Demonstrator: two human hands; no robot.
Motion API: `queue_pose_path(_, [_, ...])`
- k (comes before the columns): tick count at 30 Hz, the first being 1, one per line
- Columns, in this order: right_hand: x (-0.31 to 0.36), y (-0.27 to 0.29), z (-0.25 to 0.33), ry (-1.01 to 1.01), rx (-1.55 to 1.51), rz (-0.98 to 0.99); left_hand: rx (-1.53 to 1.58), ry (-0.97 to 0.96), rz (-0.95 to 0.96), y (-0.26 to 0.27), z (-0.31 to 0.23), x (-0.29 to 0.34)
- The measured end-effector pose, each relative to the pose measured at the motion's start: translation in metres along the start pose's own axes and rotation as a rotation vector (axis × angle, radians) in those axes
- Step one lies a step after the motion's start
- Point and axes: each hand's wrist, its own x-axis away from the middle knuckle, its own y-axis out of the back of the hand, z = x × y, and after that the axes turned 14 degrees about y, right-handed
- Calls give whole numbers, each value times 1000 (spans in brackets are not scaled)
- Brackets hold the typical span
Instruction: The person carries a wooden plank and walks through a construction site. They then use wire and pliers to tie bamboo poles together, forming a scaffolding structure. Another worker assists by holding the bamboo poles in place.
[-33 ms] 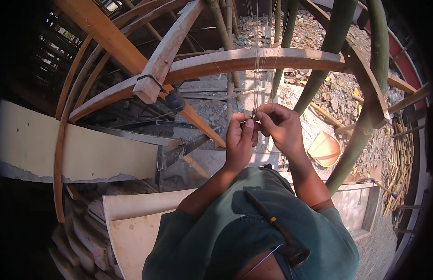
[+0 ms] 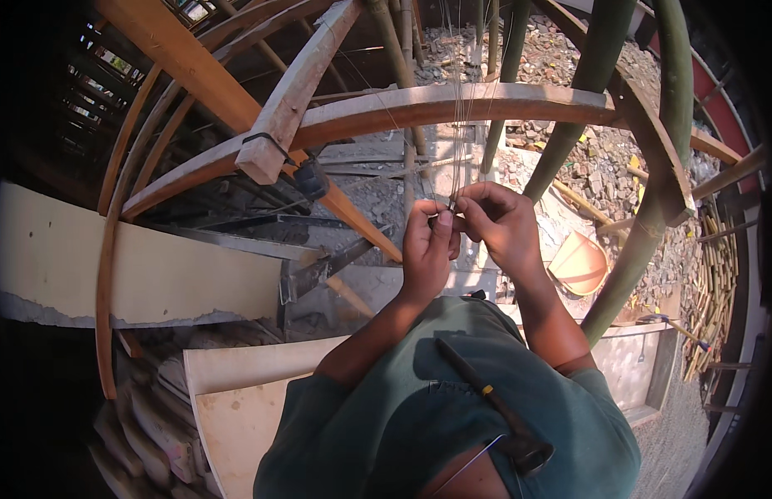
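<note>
Several thin wires [image 2: 458,141] run from the top of the view, past a wooden beam [image 2: 452,108], down to my fingers. My left hand [image 2: 430,245] pinches the wire ends between thumb and forefinger. Close against it, my right hand [image 2: 500,226] is closed on the same wires, its thumb and forefinger meeting at the bunch. The exact ends between the fingertips are too small to make out. A hammer [image 2: 485,395] with a yellow band on its handle lies against my green shirt.
Green bamboo poles [image 2: 581,100] stand at the right, over broken rubble [image 2: 560,41]. An orange plastic scoop-like container [image 2: 579,264] lies on the ground. An orange timber [image 2: 186,62] slants in from the left. Below it are a cream panel [image 2: 128,258] and a stack of roof tiles [image 2: 149,424].
</note>
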Motion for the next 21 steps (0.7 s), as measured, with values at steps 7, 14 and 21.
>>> queue_pose_path(7, [-4, 1, -11, 131, -5, -19, 18, 3, 50, 2, 0, -7])
queue_pose_path(14, [-1, 1, -7, 104, 72, -44, -12, 22, 42, 1, -3, -6])
queue_pose_path(21, [2, 1, -7, 104, 25, -43, 3, 15, 43, -2, -1, -4])
